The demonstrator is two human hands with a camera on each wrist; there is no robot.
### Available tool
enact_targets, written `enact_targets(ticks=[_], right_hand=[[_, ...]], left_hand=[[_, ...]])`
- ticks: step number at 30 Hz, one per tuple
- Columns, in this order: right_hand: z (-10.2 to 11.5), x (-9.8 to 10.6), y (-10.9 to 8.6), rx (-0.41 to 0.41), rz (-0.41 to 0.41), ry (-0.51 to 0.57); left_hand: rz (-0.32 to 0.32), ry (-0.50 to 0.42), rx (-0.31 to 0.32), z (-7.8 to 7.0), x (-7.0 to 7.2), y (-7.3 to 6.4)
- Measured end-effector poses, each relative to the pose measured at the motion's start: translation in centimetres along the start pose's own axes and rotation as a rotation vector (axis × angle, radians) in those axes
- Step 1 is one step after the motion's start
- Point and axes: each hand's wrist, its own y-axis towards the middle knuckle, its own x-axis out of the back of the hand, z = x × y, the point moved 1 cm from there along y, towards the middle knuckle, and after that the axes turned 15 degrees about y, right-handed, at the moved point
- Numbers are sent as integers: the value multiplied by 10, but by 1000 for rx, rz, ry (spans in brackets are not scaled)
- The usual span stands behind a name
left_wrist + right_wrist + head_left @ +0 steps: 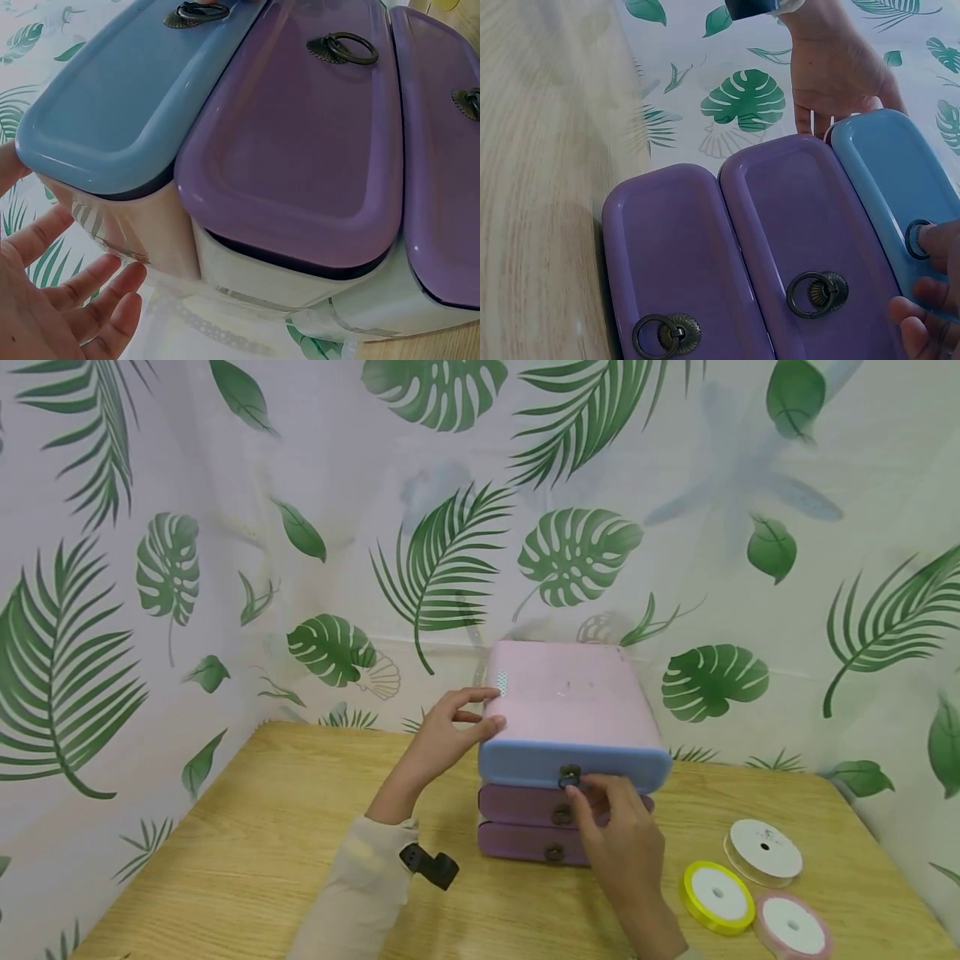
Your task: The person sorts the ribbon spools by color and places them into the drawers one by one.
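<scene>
A small three-drawer cabinet [570, 702] with a pink top stands in front of me. Its top drawer [517, 764] has a blue front, while the middle drawer [513, 804] and bottom drawer [517, 841] are purple. Each front carries a dark metal ring pull. My left hand [438, 739] steadies the cabinet's upper left side, thumb near the blue front's corner, fingers spread in the left wrist view. With thumb and fingers, my right hand [626, 839] pinches the blue drawer's ring pull [913, 240]. The blue front stands slightly farther out than the purple ones.
On the wooden table [285, 843], to the right of the cabinet, lie a white spool [772, 852], a yellow-rimmed ribbon spool [712, 893] and a pink-rimmed ribbon spool [791, 927]. A leaf-printed cloth [322, 585] hangs close behind the cabinet.
</scene>
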Motion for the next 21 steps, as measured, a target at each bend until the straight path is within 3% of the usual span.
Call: enact_targets(ticks=[12, 21], right_hand=[[4, -5, 3, -63, -57, -25], [5, -5, 5, -101, -50, -18]], left_hand=[[13, -47, 23, 3, -2, 0], [14, -58, 36, 4, -4, 0]])
